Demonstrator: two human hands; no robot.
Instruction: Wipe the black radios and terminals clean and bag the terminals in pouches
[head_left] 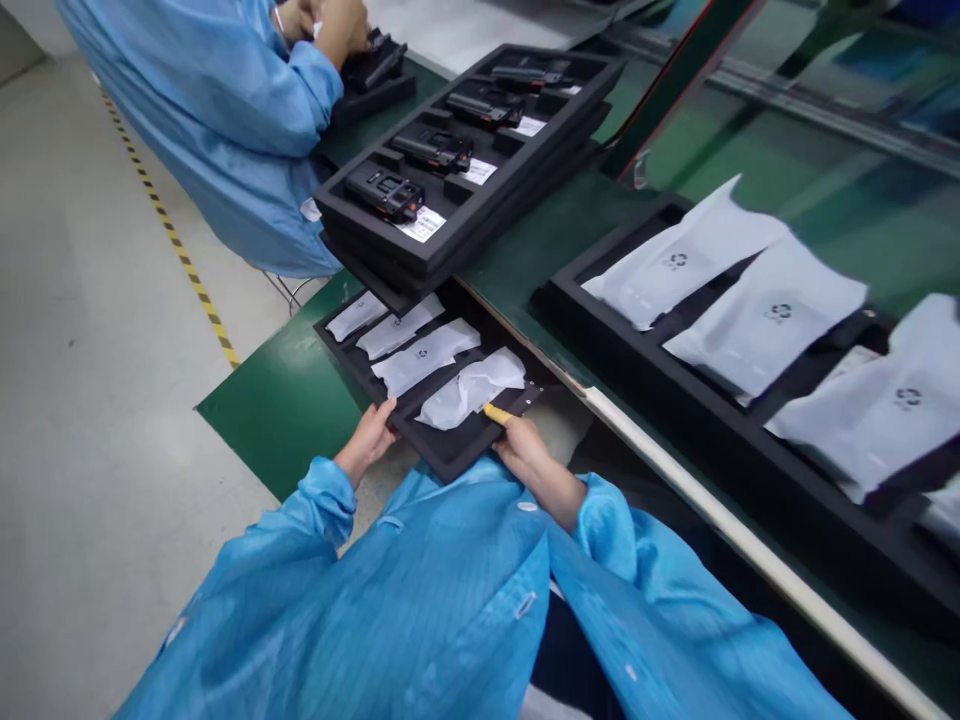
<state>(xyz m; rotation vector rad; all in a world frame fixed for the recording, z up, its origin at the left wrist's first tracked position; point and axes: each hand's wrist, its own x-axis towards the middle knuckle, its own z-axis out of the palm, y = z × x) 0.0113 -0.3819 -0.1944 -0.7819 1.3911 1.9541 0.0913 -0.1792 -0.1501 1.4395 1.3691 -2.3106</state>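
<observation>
A black foam tray [450,456] is between my two hands, low in front of my body. Several white plastic pouches [426,356] with a printed recycling mark lie in its slots. My left hand [370,436] is closed on the tray's left edge, its thumb on top. On the near right corner, my right hand [521,440] grips the same tray; a yellow cover wraps one of its digits. The fingers under the tray are hidden. The tray's far end sits partly beneath the overhanging stack of foam trays.
Stacked black foam trays [442,255] hold several dark handheld devices [384,192] and white labels. On the right bench another foam tray [600,330] carries larger white pouches [765,310]. A green board [277,400] extends at left. A co-worker in a blue coat [217,120] works beyond.
</observation>
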